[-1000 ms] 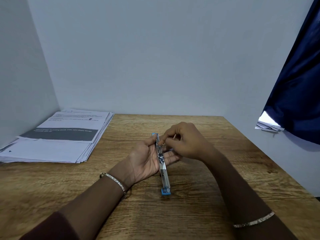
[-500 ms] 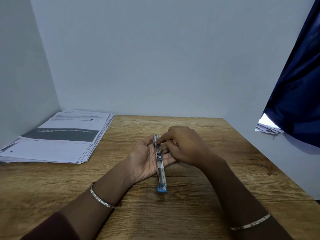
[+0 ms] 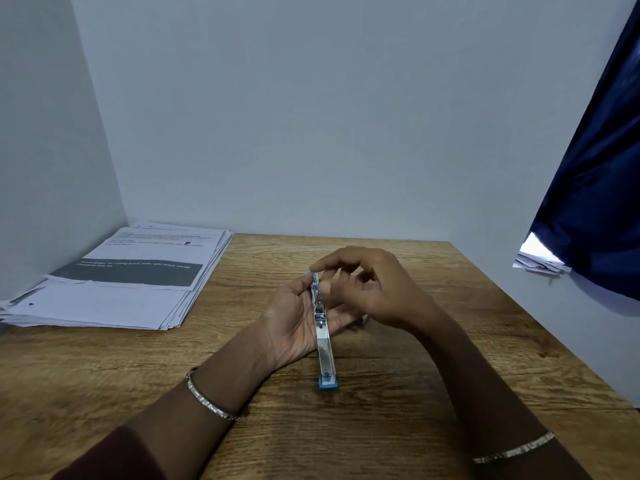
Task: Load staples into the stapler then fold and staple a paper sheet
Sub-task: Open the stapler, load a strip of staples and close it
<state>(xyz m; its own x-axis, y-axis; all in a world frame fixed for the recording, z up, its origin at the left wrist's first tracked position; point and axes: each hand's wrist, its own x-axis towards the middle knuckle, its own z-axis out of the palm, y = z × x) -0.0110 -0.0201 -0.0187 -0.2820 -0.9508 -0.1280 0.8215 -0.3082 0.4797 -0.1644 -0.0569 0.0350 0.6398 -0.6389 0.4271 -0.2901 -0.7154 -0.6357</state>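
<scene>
- Head view: the stapler [image 3: 321, 329] lies in the middle of the wooden table [image 3: 433, 382], swung open. Its bright metal rail runs from near to far, and its blue end faces the near edge.
- The left hand [image 3: 294, 317] lies on its side against the rail's left. It holds the far half between the thumb and the fingers that reach under it.
- The right hand [image 3: 375, 289] hovers over the far end with its fingers curled narrow and the index tip at the rail's far tip. Whether it pinches a strip of staples I cannot tell.
- The paper stack [image 3: 128, 278] lies far left by the wall, well apart from both hands.
- Handling, as I judge it: the stapler is stiff, fairly light and smooth, so it could skid on the wood. The hinged halves can snap shut. It is best held by the sides of the rail, away from the channel.
- A staple strip would be brittle, so it is best pinched by its long sides.
</scene>
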